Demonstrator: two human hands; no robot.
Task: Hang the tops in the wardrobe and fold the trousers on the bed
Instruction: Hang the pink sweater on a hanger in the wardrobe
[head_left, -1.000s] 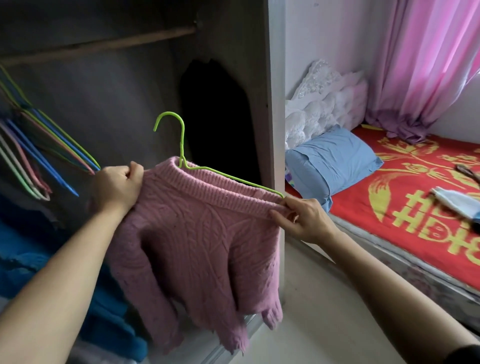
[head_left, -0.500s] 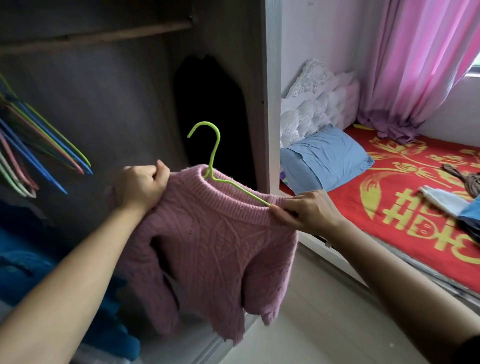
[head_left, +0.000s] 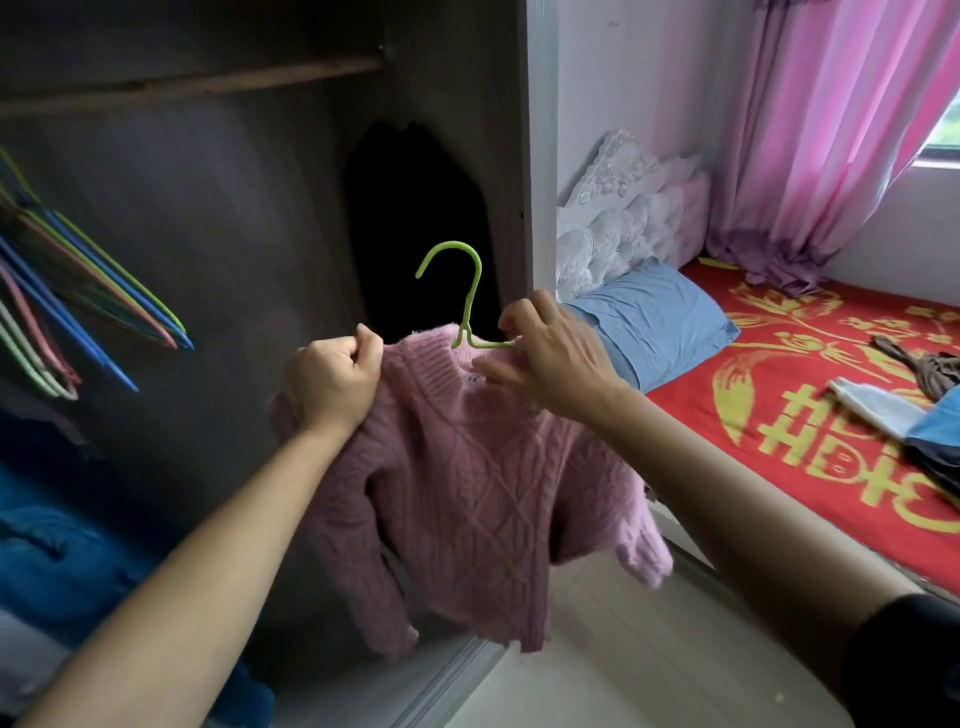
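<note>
Hanging at the centre of the frame, the pink sweater (head_left: 467, 467) sits on the green hanger (head_left: 470, 296), whose hook stands upright, well below the wooden rail (head_left: 208, 83) across the upper left of the wardrobe (head_left: 509, 156). The left hand (head_left: 332, 384) grips the sweater's shoulder in curled fingers; the right hand (head_left: 550, 358) pinches the hanger wire at the collar, its other fingers spread. The rail lies up and left of both hands, nearer the left, so the lift likely goes that way.

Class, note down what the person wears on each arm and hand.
The left hand and right hand are bare: no gloves, rings or watch. A black sleeve begins near the right elbow; no sleeve shows on the left arm.
</note>
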